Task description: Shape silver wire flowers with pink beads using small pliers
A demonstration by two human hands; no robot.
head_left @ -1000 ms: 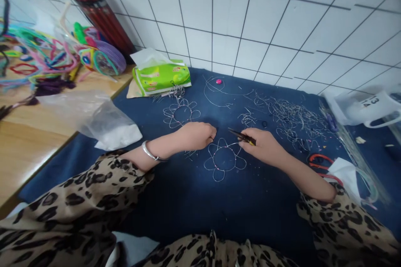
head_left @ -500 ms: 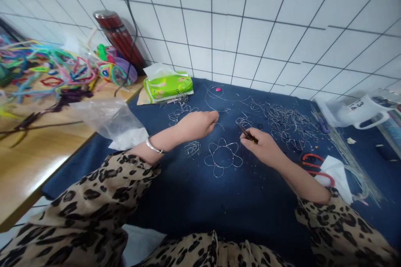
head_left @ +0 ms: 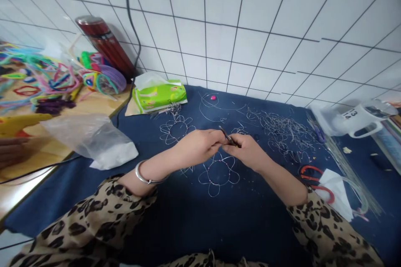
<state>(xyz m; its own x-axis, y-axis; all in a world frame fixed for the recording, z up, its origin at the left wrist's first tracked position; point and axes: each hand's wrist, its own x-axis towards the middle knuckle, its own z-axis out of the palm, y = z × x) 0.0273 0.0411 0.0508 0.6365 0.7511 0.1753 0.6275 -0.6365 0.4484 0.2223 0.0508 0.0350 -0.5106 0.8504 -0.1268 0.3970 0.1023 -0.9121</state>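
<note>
My right hand (head_left: 247, 150) is closed round small dark pliers (head_left: 231, 139), their tips pointing up and left. Against those tips my left hand (head_left: 202, 144) is closed in a pinch on a thin wire, mostly hidden by the fingers. Just below both hands a flower-shaped wire ring (head_left: 209, 181) with small pink beads lies flat on the dark blue cloth (head_left: 194, 225). A second looped wire ring (head_left: 169, 131) lies beyond my left wrist. Some short wire pieces (head_left: 188, 170) show partly under my left forearm.
Tangled wire (head_left: 282, 127) and red-handled scissors (head_left: 328, 194) lie right, near a white mug (head_left: 360, 119). Green tissues (head_left: 161, 94), a plastic bag (head_left: 90, 133) and a red flask (head_left: 106, 46) stand left. Another person's hand (head_left: 11, 150) is beside a yellow tool (head_left: 21, 125).
My hands have come together, the pliers now meeting my left fingertips. The view has shifted a little. Another person's hand and a yellow tool have appeared at the left edge.
</note>
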